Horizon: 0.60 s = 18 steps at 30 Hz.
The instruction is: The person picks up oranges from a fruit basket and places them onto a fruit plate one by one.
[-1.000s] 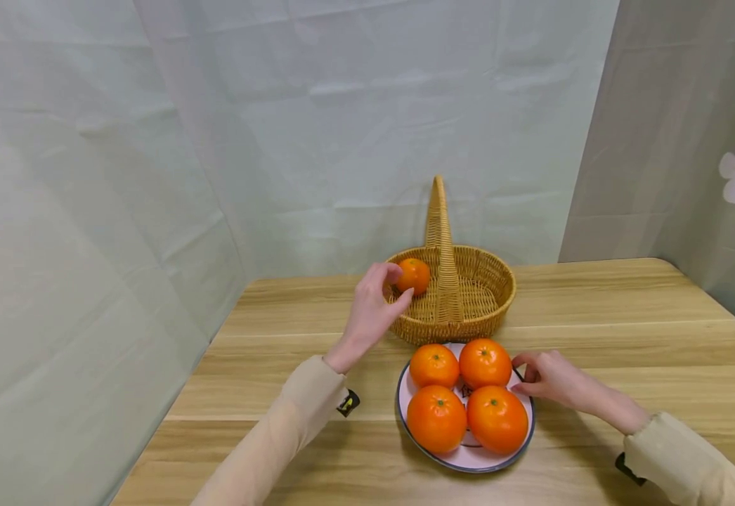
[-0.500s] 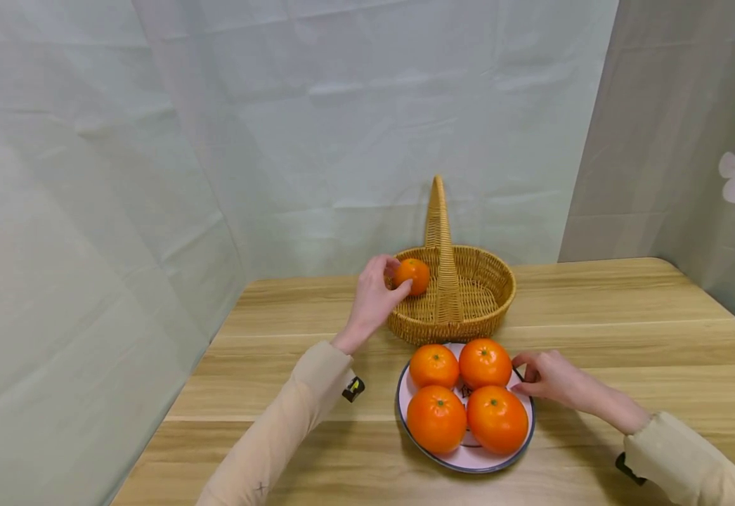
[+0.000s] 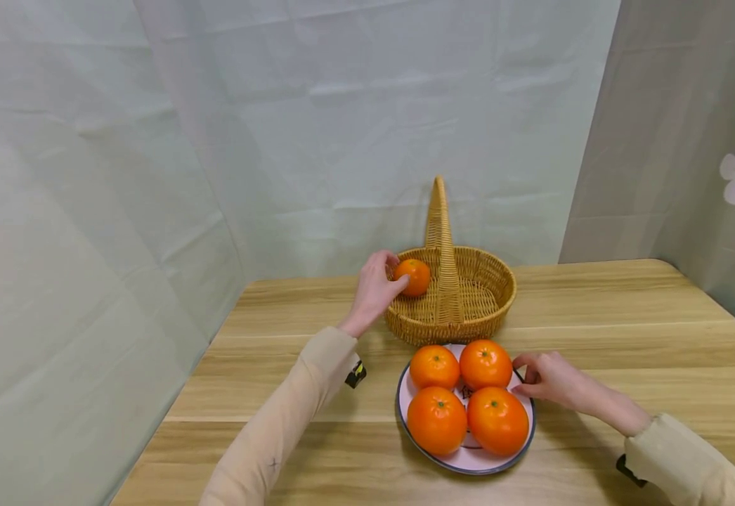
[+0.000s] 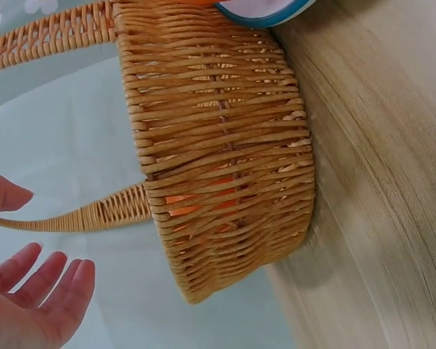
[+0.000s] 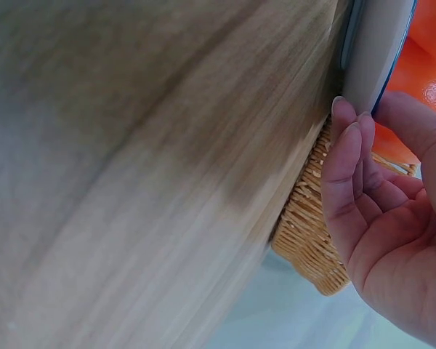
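My left hand (image 3: 370,292) hovers over the left end of a wicker basket (image 3: 450,330), fingers spread and thumb apart. In the left wrist view that hand (image 4: 36,291) is above the basket rim with nothing between its fingers. One orange (image 3: 413,277) lies inside the basket at the left of the handle; its skin shows through the weave. My right hand (image 3: 554,379) pinches the right rim of a white, blue-edged plate (image 3: 469,462), with the thumb and fingers (image 5: 341,163) on either side of the edge. Several oranges (image 3: 436,420) sit on this plate.
The basket's tall arched handle (image 3: 445,239) rises beside the left hand. Directly in front of the basket stands the plate, on a wooden table (image 3: 266,351). A pale curtain (image 3: 342,140) hangs behind the table.
My left hand has shifted slightly up and away over the basket's left end. The orange inside stays about where it was. The right hand and plate have not moved.
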Motion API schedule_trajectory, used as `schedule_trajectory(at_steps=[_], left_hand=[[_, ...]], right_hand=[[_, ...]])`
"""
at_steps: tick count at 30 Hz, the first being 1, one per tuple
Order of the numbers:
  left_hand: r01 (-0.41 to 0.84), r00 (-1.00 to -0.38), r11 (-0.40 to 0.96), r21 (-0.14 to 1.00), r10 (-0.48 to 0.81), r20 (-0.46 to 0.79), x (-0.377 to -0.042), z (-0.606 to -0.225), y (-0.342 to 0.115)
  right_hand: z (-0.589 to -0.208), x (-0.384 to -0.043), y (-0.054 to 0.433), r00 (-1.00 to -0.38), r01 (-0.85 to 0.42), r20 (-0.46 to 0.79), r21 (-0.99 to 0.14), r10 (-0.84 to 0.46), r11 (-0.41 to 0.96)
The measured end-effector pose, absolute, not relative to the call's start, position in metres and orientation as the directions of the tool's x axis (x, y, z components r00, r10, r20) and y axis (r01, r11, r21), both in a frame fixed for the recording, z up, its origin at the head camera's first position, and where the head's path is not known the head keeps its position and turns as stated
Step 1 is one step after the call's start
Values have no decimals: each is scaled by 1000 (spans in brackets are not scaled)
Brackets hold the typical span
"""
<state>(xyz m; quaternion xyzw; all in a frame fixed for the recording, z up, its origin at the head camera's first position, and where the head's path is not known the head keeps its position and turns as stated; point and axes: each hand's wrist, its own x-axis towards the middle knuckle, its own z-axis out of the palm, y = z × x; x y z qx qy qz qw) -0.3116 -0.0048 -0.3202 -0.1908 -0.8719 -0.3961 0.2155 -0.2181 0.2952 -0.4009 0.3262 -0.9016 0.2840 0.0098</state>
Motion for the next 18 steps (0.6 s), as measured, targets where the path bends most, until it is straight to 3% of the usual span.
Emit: schedule_trajectory(at_steps=[18], left_hand=[[430, -872, 619, 657, 96, 481, -330, -330, 1]], right_hand=[[-402, -219, 296, -781, -603, 214, -502, -587, 619]])
